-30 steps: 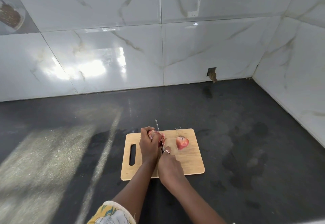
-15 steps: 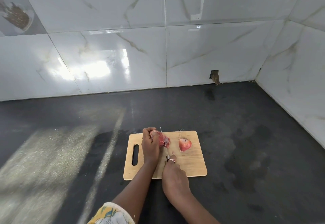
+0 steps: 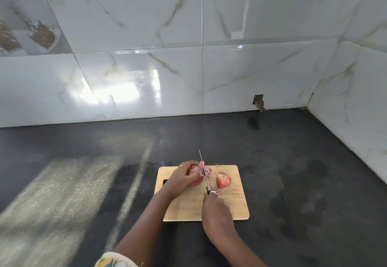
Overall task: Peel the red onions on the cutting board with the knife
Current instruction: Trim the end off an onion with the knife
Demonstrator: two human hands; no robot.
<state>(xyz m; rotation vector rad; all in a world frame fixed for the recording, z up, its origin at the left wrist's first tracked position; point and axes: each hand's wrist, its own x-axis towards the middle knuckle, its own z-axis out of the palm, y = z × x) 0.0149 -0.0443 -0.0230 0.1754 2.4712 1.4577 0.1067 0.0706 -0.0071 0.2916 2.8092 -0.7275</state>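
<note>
A wooden cutting board (image 3: 230,204) lies on the dark counter. My left hand (image 3: 182,177) grips a red onion (image 3: 199,171) at the board's far left, its fingers curled over the top. My right hand (image 3: 216,210) holds the handle of a knife (image 3: 203,169). The thin blade points away from me and runs along the onion's right side, where loose pinkish skin sticks out. A second red onion (image 3: 223,180), with its roots upward, lies free on the board to the right of the blade.
The dark countertop (image 3: 293,162) stretches around the board, with a bright sunlit patch on the left. White marble-look tiled walls (image 3: 146,78) close off the back and the right side. A small broken hole (image 3: 259,103) sits low in the back wall.
The blade has stayed against the right side of the held onion, and more loose skin now shows beside it. The camera has tilted up slightly. The second onion has not moved.
</note>
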